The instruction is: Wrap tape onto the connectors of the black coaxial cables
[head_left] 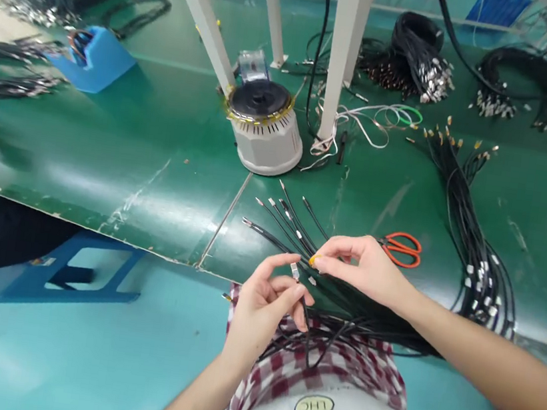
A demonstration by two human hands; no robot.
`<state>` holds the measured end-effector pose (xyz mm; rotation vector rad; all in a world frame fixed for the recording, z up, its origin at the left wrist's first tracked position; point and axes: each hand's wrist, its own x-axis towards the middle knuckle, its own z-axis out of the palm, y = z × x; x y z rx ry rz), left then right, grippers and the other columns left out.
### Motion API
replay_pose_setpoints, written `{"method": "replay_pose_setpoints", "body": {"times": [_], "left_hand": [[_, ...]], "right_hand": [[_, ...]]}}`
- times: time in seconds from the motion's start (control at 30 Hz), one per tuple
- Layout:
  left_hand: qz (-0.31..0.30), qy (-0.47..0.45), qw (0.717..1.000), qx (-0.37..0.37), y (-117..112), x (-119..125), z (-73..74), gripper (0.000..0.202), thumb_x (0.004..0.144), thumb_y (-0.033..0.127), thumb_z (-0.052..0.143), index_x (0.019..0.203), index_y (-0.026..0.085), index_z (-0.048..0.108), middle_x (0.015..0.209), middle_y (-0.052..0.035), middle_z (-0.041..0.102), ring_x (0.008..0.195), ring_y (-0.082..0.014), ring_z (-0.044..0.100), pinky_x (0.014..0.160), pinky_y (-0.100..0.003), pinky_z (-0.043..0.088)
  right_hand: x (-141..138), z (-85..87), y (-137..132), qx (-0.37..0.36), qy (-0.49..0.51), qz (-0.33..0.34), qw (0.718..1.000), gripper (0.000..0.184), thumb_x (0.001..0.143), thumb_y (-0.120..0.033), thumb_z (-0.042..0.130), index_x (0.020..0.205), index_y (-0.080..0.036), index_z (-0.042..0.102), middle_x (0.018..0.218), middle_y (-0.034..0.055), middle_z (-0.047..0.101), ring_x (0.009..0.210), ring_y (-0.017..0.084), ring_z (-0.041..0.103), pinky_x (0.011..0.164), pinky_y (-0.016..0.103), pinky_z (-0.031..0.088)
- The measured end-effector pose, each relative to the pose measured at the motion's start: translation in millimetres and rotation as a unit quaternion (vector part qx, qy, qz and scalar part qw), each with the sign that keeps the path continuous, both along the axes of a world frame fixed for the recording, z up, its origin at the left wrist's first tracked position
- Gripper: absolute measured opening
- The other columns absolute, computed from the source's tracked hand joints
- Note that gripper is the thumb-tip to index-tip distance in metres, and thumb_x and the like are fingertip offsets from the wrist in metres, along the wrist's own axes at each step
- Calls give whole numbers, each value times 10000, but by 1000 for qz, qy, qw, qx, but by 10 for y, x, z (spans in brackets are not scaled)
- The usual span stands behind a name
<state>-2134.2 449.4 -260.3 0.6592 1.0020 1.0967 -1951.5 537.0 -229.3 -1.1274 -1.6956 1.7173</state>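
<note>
My left hand (262, 308) is closed round a thin black cable, with a small white tag or connector (294, 270) sticking up between thumb and forefinger. Close by on the right, my right hand (363, 265) pinches a small yellow piece (313, 261), whose exact kind is too small to make out. Beneath both hands lies a loose bunch of black cables (351, 301), their metal-tipped ends fanned out on the green table (178, 199) and other lengths hanging over my checkered lap. Orange-handled scissors (402, 250) lie just beyond my right wrist, their blades partly hidden behind the hand.
A white round machine with a black top (266, 143) stands between pale posts (340, 59). A tagged cable bundle (468, 217) lies at right, with more bundles (419, 56) behind. On the left are a blue holder (98, 64) and a blue stool (58, 271) below the table edge.
</note>
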Motion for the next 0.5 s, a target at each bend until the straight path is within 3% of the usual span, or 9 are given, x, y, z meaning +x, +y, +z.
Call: {"method": "replay_pose_setpoints", "body": {"times": [0.17, 0.5], "left_hand": [[-14, 37, 999, 17, -76, 145, 38, 420, 906, 256, 659, 1268, 197, 453, 745, -18, 699, 465, -124, 620, 496, -246, 541], [15, 55, 998, 33, -177, 218, 66, 341, 893, 236, 673, 1185, 214, 498, 773, -20, 716, 453, -129, 634, 481, -252, 561]], "right_hand": [[88, -80, -169, 14, 10, -12, 1000, 168, 830, -315, 726, 821, -149, 752, 803, 36, 726, 736, 141, 637, 669, 244, 480], [45, -150, -369, 54, 25, -55, 997, 142, 823, -288, 738, 750, -166, 751, 758, 28, 715, 678, 118, 610, 624, 230, 467]]}}
